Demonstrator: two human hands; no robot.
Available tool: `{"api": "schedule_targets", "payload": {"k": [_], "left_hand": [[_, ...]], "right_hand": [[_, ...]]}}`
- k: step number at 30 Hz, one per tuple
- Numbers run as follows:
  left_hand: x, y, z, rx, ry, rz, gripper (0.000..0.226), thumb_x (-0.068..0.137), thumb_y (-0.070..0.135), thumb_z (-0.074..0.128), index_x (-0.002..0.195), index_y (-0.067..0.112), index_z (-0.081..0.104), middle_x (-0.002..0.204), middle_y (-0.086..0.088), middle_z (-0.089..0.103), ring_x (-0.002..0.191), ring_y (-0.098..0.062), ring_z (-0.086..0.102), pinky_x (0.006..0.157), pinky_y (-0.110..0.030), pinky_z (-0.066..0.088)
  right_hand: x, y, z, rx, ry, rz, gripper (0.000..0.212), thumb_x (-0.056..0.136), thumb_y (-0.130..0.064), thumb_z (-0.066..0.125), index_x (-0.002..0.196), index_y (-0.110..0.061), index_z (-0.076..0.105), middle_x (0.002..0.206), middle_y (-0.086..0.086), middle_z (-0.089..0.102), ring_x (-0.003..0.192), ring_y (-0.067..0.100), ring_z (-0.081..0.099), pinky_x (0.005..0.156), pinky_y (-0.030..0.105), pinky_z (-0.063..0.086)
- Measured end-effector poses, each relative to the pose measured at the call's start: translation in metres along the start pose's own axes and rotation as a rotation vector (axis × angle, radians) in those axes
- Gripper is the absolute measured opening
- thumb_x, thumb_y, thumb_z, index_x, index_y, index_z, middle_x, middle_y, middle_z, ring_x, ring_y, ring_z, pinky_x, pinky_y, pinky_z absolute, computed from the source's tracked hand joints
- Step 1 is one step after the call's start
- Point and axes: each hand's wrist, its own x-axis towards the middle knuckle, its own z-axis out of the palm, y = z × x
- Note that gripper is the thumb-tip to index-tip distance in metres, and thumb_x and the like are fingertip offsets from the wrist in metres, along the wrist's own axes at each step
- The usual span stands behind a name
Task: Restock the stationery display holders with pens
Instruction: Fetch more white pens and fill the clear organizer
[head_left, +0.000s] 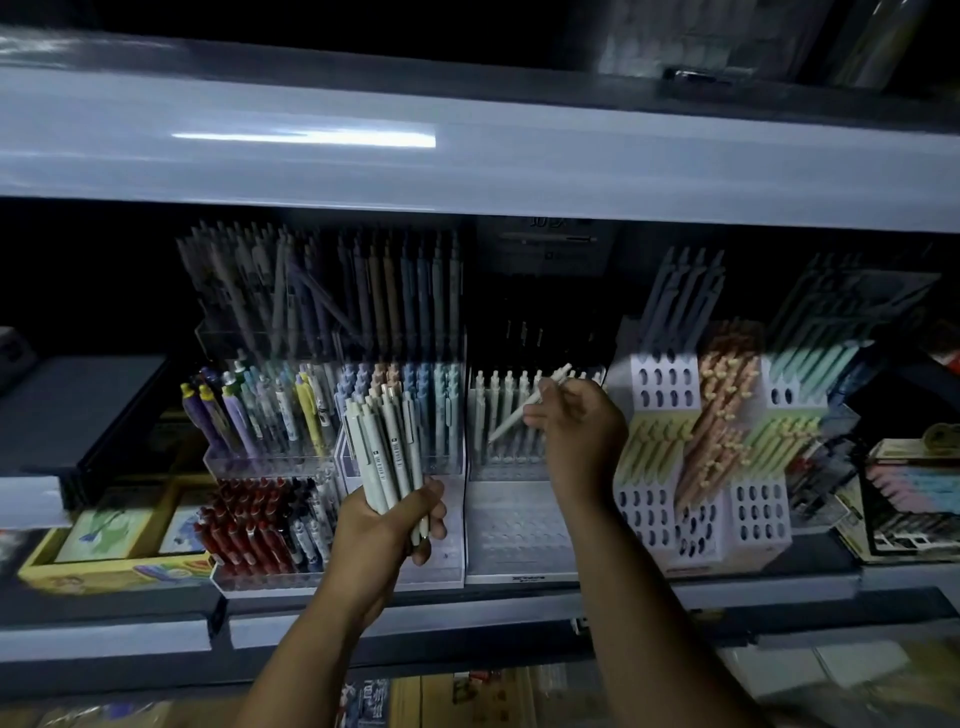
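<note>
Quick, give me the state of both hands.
Left hand: holding a bundle of pens.
Right hand: pinching one white pen over the holder.

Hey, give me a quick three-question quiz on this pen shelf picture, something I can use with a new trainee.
1. True or false: the left hand grips a bundle of pale pens.
2. Multiple choice: the right hand pinches a single white pen over which display? A) the tray of red pens; B) the clear tiered holder with a row of white pens; C) the yellow box.
3. Short answer: what colour are the slanted pens in the middle of the perforated white holder?

Key: 1 true; 2 B; 3 peach-orange.
</note>
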Motion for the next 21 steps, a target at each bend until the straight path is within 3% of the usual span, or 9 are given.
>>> {"api": "schedule_targets", "payload": {"k": [6, 13, 21], "left_hand": [[0.0, -0.002, -0.003, -0.024, -0.014, -0.027, 0.019, 0.095, 0.009, 0.071, 0.092, -0.006, 0.061, 0.073, -0.02, 0.061, 0.055, -0.023, 0.052, 0.045, -0.027, 0.033], [-0.002, -0.003, -0.006, 0.017, -0.053, -0.018, 0.023, 0.096, 0.008, 0.068, 0.102, -0.013, 0.063, 0.076, -0.024, 0.063, 0.049, -0.022, 0.055, 0.041, -0.022, 0.029], [-0.002, -0.003, -0.004, -0.014, -0.068, -0.01, 0.016, 0.096, 0.006, 0.068, 0.1, -0.009, 0.064, 0.072, -0.021, 0.061, 0.053, -0.024, 0.053, 0.045, -0.028, 0.036]], "right_hand": [[-0.002, 0.023, 0.012, -0.146, -0.087, -0.119, 0.02, 0.099, -0.012, 0.067, 0.08, -0.005, 0.064, 0.065, -0.003, 0.067, 0.064, 0.01, 0.071, 0.066, 0.051, 0.061], [0.003, 0.031, 0.022, -0.247, -0.082, -0.207, 0.024, 0.099, -0.016, 0.064, 0.077, -0.009, 0.059, 0.065, -0.002, 0.065, 0.063, 0.016, 0.07, 0.06, 0.049, 0.058], [0.004, 0.04, 0.025, -0.408, -0.144, -0.289, 0.03, 0.098, -0.012, 0.065, 0.071, -0.012, 0.052, 0.065, 0.002, 0.062, 0.062, 0.02, 0.066, 0.054, 0.037, 0.055]]}}
